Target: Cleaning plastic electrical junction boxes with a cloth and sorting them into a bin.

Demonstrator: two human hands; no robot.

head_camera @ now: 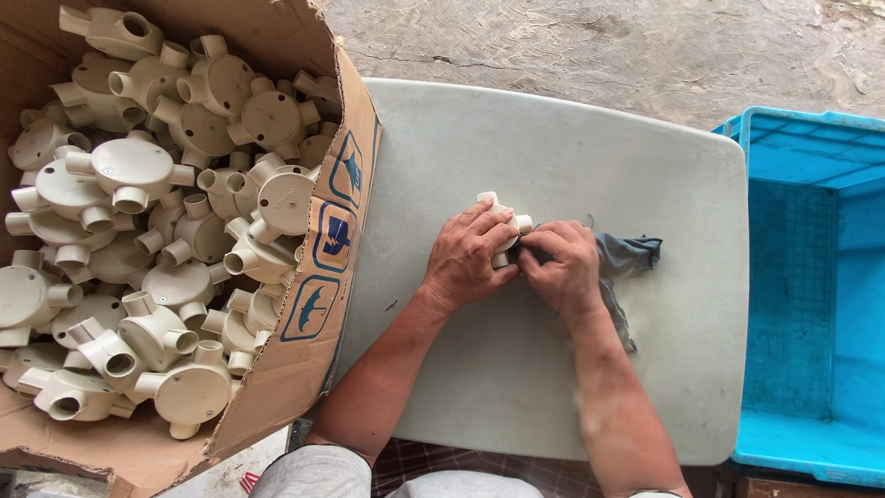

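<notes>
Head view is showing a cream plastic conduit junction box (502,226) being held near the middle of a pale grey plastic table (553,138), just above its top. It is being clasped by the left hand (466,258), whose fingers are curled over the round body so that only a few stub outlets are showing. A dark grey rag (627,254) is being pressed against the box's right side by the right hand (560,269), with the fingers closed on the cloth and the loose tail being left to trail over the table.

For the wiping to be done well, the box is probably best kept pinned firmly by the left hand and turned a little at a time, so that each outlet is being reached by the cloth.

To the left, an open cardboard carton (323,240) is being kept heaped with more junction boxes (166,231). To the right, a blue plastic crate (811,295) is standing beside the table. Rough concrete floor (599,37) is lying beyond.
</notes>
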